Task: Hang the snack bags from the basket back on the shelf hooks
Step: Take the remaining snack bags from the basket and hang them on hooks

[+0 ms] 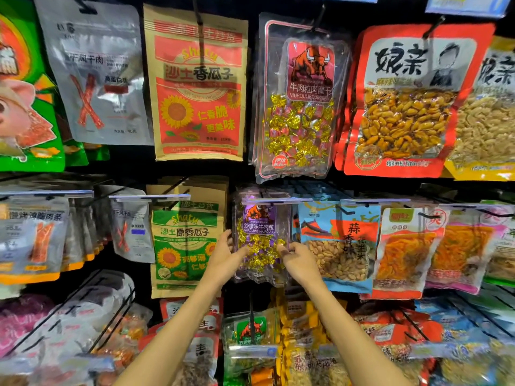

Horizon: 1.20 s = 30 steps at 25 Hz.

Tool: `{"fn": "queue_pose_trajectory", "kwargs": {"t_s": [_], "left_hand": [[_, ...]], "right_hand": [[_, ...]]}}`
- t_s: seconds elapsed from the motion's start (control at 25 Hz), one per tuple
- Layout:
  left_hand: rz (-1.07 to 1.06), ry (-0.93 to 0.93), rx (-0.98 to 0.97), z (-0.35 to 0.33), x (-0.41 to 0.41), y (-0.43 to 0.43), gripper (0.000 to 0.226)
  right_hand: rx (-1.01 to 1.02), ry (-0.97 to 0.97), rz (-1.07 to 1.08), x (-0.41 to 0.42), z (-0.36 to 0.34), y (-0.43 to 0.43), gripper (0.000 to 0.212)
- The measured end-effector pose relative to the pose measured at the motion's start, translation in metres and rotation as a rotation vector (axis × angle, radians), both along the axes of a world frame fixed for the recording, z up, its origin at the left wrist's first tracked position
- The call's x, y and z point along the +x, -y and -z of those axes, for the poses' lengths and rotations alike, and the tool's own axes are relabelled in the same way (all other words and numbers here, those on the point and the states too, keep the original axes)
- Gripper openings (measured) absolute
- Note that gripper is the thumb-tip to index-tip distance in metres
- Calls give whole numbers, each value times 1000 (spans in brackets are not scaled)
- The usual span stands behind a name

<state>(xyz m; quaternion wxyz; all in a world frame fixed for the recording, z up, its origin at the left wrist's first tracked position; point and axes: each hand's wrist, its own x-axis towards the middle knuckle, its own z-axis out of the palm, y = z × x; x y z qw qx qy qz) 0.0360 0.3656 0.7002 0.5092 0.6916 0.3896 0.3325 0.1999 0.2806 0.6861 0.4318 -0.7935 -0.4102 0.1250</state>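
While both arms reach up to the middle row of the shelf, the left hand (227, 256) and the right hand (299, 259) grip the lower sides of a clear bag of purple-label beef candies (260, 238), fingers closed on its edges with the thumbs across the front. The bag's top sits at the hook (263, 195) behind the price strip (276, 201), but the strip hides the hang hole, so I cannot tell whether it is already threaded on or only held up against it. By my reading this bag is at or near the end of its hanging step; what remains is to confirm it hangs free and let go. The neighbouring green sunflower seed bag (185, 240) and blue peanut bag (338, 243) hang just beside it. The basket is out of view, so how many bags are left cannot be judged.
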Motion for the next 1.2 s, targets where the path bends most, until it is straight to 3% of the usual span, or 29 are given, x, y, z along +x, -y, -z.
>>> {"fn": "queue_pose_trajectory", "kwargs": {"t_s": [0.16,0.32,0.4,0.68,0.84,1.04,1.2], "left_hand": [[18,-87,160,-6,-5,10,62],[30,-511,635,-9,-10,25,52],[19,-722,783,-11,-13,31,53],[16,-1057,835,-19,-14,47,62],[14,-1117,774,-20,4,71,57],[-32,-1098,748,-4,49,109,58],[-118,-918,715,8,83,116,67]], "right_hand": [[-232,187,-57,-5,-19,23,48],[-345,454,-89,-18,-29,43,46],[-405,544,-150,-24,-32,51,41],[-497,723,-223,-15,-37,90,47],[-537,789,-207,13,-37,119,54],[-374,857,-192,65,-31,157,50],[-173,746,-165,97,-30,170,52]]}}
